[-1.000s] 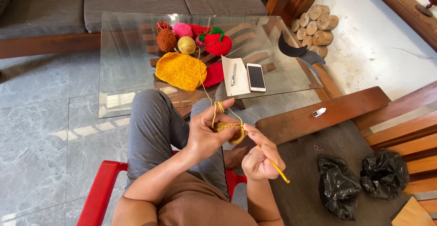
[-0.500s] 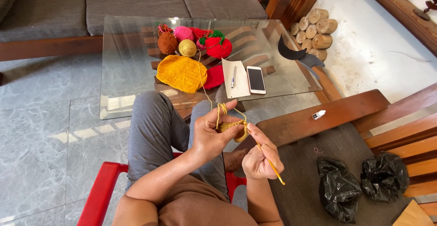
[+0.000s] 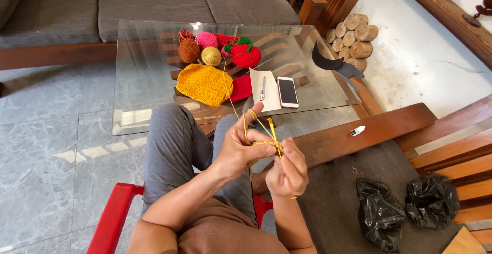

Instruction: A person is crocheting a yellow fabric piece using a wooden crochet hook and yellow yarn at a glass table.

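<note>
Since half a second ago, both hands have drawn closer together and the hook now points up toward the table rather than down past the right wrist.

Head view: the left hand [image 3: 241, 149] is closed, its fingers pinching a small yellow crochet piece [image 3: 266, 144], with the forefinger raised and yellow yarn [image 3: 252, 114] looped over it. The right hand [image 3: 288, 169] is closed around a yellow crochet hook [image 3: 271, 129], whose tip stands just above the crochet piece. Both hands sit over the person's grey-trousered knees, above a red chair [image 3: 110, 218].

On the glass table [image 3: 143, 80] ahead lie a flat yellow crocheted panel [image 3: 204, 84] overlapping a red one [image 3: 241, 87], yarn balls [image 3: 210, 56] in brown, pink, yellow, red and green, a sheet of paper [image 3: 270, 98] with a pen [image 3: 262, 88] on it, and a phone [image 3: 287, 91] just beside them. To the right, two black plastic bags [image 3: 405, 210] rest on a wooden bench seat.
</note>
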